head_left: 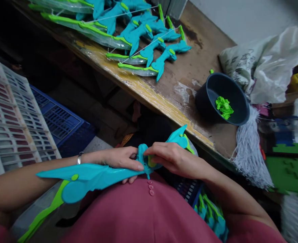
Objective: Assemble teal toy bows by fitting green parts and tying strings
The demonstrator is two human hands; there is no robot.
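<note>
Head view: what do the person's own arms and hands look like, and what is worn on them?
Both forearms are bare, with no sleeves or gloves in view. The left hand has a thin silver bracelet at the wrist. The right hand shows no ring, watch or band.

Toy bow (98, 177) lies across the lap at 6 o'clock, one limb out toward 8, the other up toward 1. Left hand (120, 160) on its grip from 9; right hand (175, 158) touching it from 3. Tabletop (201, 64) beyond, running 11 to 3. Stack of bows (136, 37) on it at 12. Bowl (223, 99) on the tabletop at 2, small parts (224, 107) in it. Sack (267, 64) just behind the bowl. String bundle (248, 148) hangs off the edge at 3. Crates (17, 118) on the floor at 9.
</note>
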